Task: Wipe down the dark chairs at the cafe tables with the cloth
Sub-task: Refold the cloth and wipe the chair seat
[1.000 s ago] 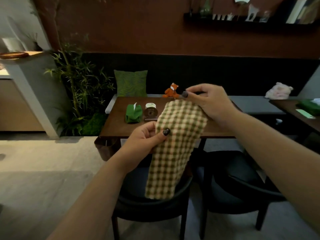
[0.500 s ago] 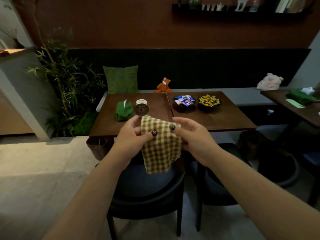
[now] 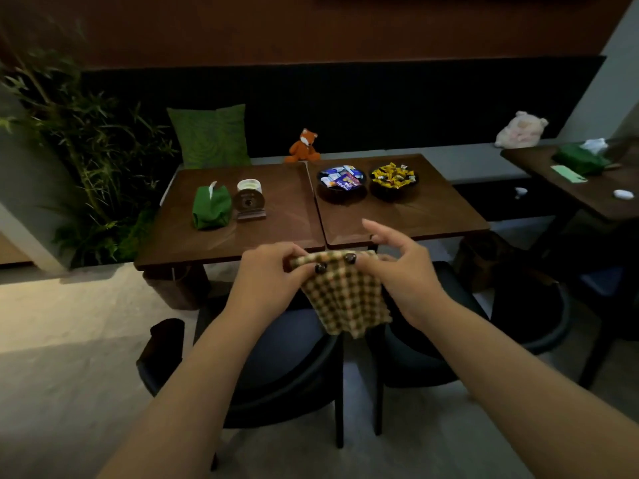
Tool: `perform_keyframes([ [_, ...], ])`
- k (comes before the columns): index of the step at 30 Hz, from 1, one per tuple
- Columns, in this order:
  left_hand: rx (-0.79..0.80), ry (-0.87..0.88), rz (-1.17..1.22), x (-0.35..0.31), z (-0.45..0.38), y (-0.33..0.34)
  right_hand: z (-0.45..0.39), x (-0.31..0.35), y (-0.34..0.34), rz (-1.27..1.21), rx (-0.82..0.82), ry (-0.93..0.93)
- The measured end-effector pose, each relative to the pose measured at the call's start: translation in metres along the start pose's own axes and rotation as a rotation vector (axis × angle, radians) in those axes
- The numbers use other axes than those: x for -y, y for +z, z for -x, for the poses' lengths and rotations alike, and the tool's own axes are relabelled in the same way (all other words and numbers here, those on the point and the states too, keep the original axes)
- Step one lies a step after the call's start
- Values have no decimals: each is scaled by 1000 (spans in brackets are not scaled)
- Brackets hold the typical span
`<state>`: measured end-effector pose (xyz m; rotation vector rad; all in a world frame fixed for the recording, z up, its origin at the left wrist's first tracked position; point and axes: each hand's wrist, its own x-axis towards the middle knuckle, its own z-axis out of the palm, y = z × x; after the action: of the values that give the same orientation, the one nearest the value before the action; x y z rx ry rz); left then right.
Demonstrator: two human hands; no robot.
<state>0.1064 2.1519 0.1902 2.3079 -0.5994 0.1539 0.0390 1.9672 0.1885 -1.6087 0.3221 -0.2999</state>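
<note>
In the lower centre of the frame, my left hand [image 3: 268, 276] pinches the top edge of the checked cloth [image 3: 345, 293] between thumb and curled fingers. My right hand [image 3: 401, 271] pinches the same edge, index finger raised. The cloth hangs folded over two dark chairs [image 3: 287, 368], below the desk [image 3: 242, 236]. A loose pinch could drop it. Since earlier, it's been folded shorter.

both arms extended; left hand [image 3: 268, 276] pinching, right hand [image 3: 403, 271] pinching, index finger seemingly raised.
</note>
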Motion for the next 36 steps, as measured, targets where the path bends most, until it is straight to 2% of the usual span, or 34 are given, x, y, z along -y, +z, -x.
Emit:
perform_keyframes([
  [3,102,70,-70,-7,-8,24,-13,-9,-19,362,147,-127],
  [5,133,89,0,-8,-16,38,-23,-17,-26,633,226,-187],
  [7,176,68,93,-6,-25,52,-35,-27,-32,787,196,-229],
  [9,200,1,154,3,-37,68,-50,-39,-38,866,95,-242],
  [11,188,-130,240,22,-51,86,-68,-56,-43,814,-24,-215],
  [14,144,-346,359,63,-71,119,-95,-96,-44,603,-203,-119],
  [17,161,-577,444,106,-84,158,-120,-147,-29,486,-272,-41],
  [21,254,-761,480,155,-104,209,-155,-224,4,357,-295,252],
  [24,266,-836,501,185,-122,244,-179,-271,30,244,-355,468],
  [25,265,-859,512,193,-126,256,-186,-283,35,251,-397,457],
  [27,271,-907,536,207,-132,280,-201,-302,40,293,-456,288],
  [29,249,-960,567,221,-133,304,-212,-326,44,330,-332,138],
  [31,215,-1026,572,236,-133,329,-216,-353,50,359,-49,179],
  [33,145,-1097,589,251,-133,351,-219,-382,55,306,84,349],
  [36,37,-1243,611,272,-131,382,-236,-408,51,13,18,718],
])
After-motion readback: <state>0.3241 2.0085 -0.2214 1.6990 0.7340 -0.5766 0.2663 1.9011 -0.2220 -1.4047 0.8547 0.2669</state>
